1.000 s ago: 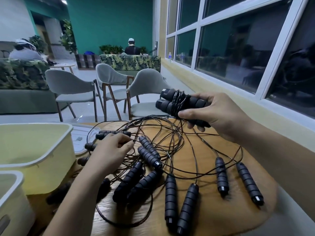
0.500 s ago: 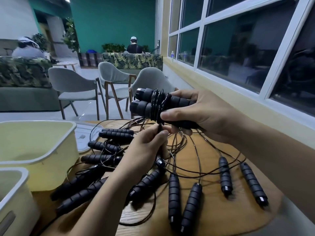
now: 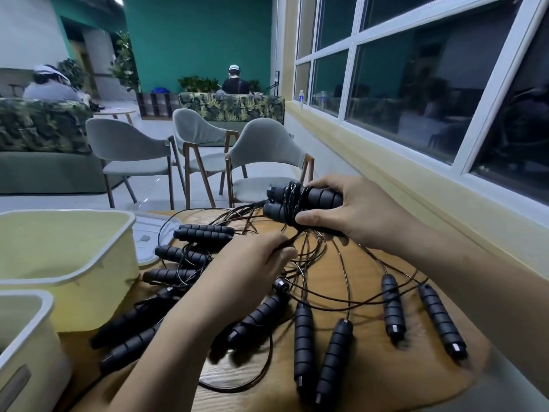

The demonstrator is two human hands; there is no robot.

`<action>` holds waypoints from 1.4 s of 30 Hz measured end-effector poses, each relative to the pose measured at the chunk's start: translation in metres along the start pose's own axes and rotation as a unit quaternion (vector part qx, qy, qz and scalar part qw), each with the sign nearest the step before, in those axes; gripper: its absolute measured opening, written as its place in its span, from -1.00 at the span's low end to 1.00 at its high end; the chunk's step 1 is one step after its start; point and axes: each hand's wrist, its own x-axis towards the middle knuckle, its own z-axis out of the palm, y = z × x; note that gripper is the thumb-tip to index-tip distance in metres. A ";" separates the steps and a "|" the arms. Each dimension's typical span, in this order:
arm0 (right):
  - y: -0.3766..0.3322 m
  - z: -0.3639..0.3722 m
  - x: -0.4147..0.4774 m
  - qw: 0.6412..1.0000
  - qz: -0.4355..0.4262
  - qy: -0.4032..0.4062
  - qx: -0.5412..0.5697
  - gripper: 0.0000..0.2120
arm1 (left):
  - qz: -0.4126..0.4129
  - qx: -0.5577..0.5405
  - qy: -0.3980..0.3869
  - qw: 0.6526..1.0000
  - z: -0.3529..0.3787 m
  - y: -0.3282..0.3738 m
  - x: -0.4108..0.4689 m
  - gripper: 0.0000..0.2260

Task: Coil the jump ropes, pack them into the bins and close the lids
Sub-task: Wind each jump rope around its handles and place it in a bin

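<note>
My right hand [image 3: 353,212] grips a pair of black foam handles [image 3: 300,200] held side by side, with thin black cord wound round them. Just below, my left hand [image 3: 252,263] pinches the loose cord [image 3: 300,248] that runs up to that bundle. Several more jump ropes [image 3: 303,331] lie tangled on the round wooden table [image 3: 371,382], handles fanned out toward me. A pale yellow bin [image 3: 68,263] stands open at the left, and a white bin [image 3: 26,352] sits nearer me at the left edge.
A white lid [image 3: 151,242] lies flat behind the yellow bin. Three grey chairs [image 3: 261,156] stand past the table's far edge. A window wall runs along the right. Two people sit far back in the room.
My left hand left the handles on the table, rose to the bundle and took hold of the cord. The right hand and its handle bundle dropped slightly and shifted right.
</note>
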 end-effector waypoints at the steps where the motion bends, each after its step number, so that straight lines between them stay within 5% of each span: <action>1: 0.001 0.000 0.001 0.999 0.015 -0.006 -0.033 -0.46 | 0.001 0.004 -0.002 1.000 -0.002 0.000 -0.001 -0.78; 12: -0.004 0.013 -0.016 0.984 -0.003 -0.176 0.008 -0.75 | 0.077 -0.109 0.122 0.983 -0.011 -0.012 0.001 -0.79; 19: -0.010 0.012 -0.041 0.966 -0.002 -0.204 0.157 -0.88 | 0.086 -0.242 0.091 0.962 -0.016 -0.014 -0.002 -0.85; 29: 0.011 0.025 -0.070 0.922 0.036 -0.227 0.312 -0.64 | 0.046 -0.278 -0.015 0.959 -0.011 -0.030 0.005 -0.71; 34: 0.017 0.029 -0.068 0.870 0.023 -0.200 0.450 -0.59 | 0.006 -0.315 0.014 0.949 0.000 -0.023 0.008 -0.64; 37: 0.019 0.031 -0.065 0.854 0.022 -0.153 0.497 -0.57 | -0.089 -0.324 0.058 0.940 0.013 -0.004 0.003 -0.39; 40: 0.025 0.035 -0.061 0.831 0.011 -0.120 0.544 -0.37 | -0.091 -0.310 0.121 0.938 0.028 -0.015 0.011 -0.65; 42: 0.028 0.035 -0.060 0.812 0.027 -0.077 0.578 -0.31 | -0.061 -0.271 0.107 0.955 0.033 -0.015 0.011 -0.61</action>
